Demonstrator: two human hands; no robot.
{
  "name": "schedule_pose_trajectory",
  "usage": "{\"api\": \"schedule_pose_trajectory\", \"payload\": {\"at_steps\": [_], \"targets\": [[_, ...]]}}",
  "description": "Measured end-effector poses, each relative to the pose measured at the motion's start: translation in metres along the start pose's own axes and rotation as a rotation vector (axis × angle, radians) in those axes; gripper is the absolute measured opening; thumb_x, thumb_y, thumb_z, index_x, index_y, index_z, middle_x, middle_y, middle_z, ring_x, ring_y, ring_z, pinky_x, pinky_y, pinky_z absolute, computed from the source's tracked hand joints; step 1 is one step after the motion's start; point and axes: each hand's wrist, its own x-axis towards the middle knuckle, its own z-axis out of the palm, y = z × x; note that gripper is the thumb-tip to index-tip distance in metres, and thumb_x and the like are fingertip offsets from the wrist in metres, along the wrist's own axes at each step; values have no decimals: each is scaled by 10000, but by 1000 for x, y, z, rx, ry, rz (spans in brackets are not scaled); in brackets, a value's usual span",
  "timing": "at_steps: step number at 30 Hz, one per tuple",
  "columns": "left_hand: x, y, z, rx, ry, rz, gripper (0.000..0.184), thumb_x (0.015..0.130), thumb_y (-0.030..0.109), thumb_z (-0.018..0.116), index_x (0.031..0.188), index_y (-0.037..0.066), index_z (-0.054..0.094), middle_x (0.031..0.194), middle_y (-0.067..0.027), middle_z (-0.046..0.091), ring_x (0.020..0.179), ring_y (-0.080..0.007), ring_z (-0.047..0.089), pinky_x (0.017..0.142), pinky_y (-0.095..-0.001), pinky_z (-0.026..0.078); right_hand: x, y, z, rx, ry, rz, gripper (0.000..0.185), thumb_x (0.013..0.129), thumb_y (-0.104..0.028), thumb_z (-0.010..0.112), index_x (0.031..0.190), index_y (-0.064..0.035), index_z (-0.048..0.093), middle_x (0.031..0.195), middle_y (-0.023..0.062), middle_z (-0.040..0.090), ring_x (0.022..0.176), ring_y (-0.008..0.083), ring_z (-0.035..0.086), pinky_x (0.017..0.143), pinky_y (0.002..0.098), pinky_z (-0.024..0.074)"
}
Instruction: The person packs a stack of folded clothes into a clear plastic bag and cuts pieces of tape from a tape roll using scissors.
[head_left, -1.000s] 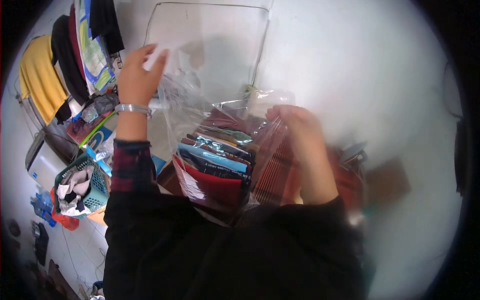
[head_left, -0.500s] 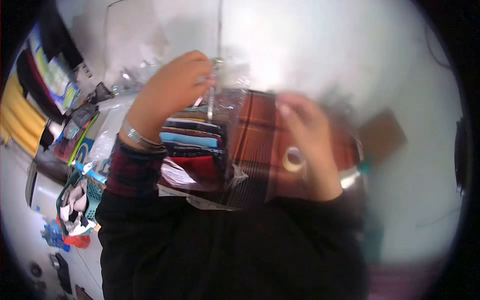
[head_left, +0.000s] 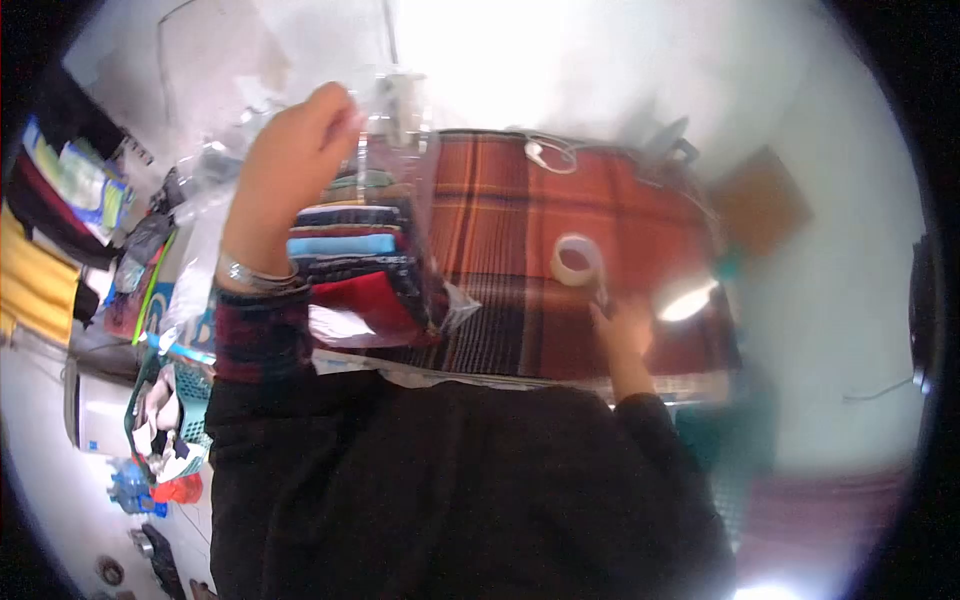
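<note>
Hand (head_left: 625,330) beside tape roll (head_left: 574,261), near table's edge (head_left: 690,388)

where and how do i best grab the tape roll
I'd pinch the near side wall of the tape roll, coming down from above on the side toward the right hand, with fingers inside and outside the ring. It looks laid flat on the plaid cloth, its hole facing up, so both faces of the wall seem reachable.
</note>
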Motion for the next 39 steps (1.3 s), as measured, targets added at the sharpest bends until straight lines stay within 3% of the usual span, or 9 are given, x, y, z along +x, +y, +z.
{"api": "schedule_pose_trajectory", "payload": {"at_steps": [3, 9, 14, 18, 24, 33, 36, 38, 39], "targets": [[1, 2, -2, 23, -16, 38, 191, 893, 208, 527, 884, 19, 507, 802, -144, 655, 800, -305, 652, 693, -346, 475, 28, 5, 9, -82, -296, 112, 485, 726, -480, 680, 1011, -87, 667, 1181, 162, 588, 1104, 334, 558, 833, 486, 482], [-5, 0, -12, -78, 24, -3, 198, 883, 218, 530, 880, 20, 522, 769, -142, 641, 738, -309, 628, 643, -367, 453, 10, 95, 18, -302, -378, -455, 272, 630, -270, 745, 772, -42, 700, 836, 200, 660, 859, 340, 645, 791, 399, 511], [-9, -8, -8, -153, 89, 65, 194, 868, 221, 553, 869, 28, 533, 714, -156, 596, 663, -324, 581, 600, -380, 425, -9, 17, -120, 329, -303, -308, 373, 640, -178, 719, 972, -31, 636, 897, 165, 658, 832, 292, 645, 747, 368, 497], [-7, -3, -8, -140, 93, 87, 195, 844, 219, 574, 862, 28, 537, 716, -160, 595, 665, -334, 582, 593, -386, 425, 1, -47, -180, 568, -122, -747, 564, 638, -214, 741, 1100, 30, 527, 1012, 188, 559, 944, 292, 571, 812, 350, 452], [-4, 3, -12, -50, 97, 92, 171, 821, 201, 585, 872, 41, 556, 743, -165, 609, 719, -353, 598, 605, -409, 440, 17, -145, -252, 327, -254, -885, 595, 653, -357, 723, 1065, 35, 547, 1030, 211, 566, 955, 321, 567, 811, 373, 441], [-4, -9, 0, -70, 208, 209, 171, 836, 205, 550, 920, 66, 603, 764, -161, 620, 730, -359, 598, 628, -419, 446, 34, -190, -264, 51, -280, -876, 649, 641, -439, 740, 1027, 50, 561, 862, 198, 608, 863, 310, 602, 741, 381, 453], [-5, -5, -5, -7, 120, 115, 168, 836, 202, 545, 906, 62, 604, 754, -161, 612, 730, -365, 591, 629, -429, 445, 54, -174, -251, 220, -226, -770, 589, 661, -372, 769, 1036, 23, 544, 949, 190, 623, 882, 282, 605, 744, 374, 462], [-6, -3, -7, -22, 100, 96, 170, 836, 207, 543, 899, 59, 601, 752, -162, 608, 729, -368, 587, 627, -432, 443, 78, -160, -227, 844, -412, -711, 551, 688, -227, 789, 1094, -22, 478, 1045, 169, 611, 945, 289, 604, 791, 382, 483], [-5, -1, -7, -32, 74, 84, 173, 837, 212, 541, 891, 57, 597, 749, -163, 603, 727, -371, 582, 625, -435, 441, 69, -164, -219, 839, -407, -714, 551, 688, -227, 789, 1094, -22, 478, 1045, 169, 611, 945, 289, 604, 791, 382, 483]]}}
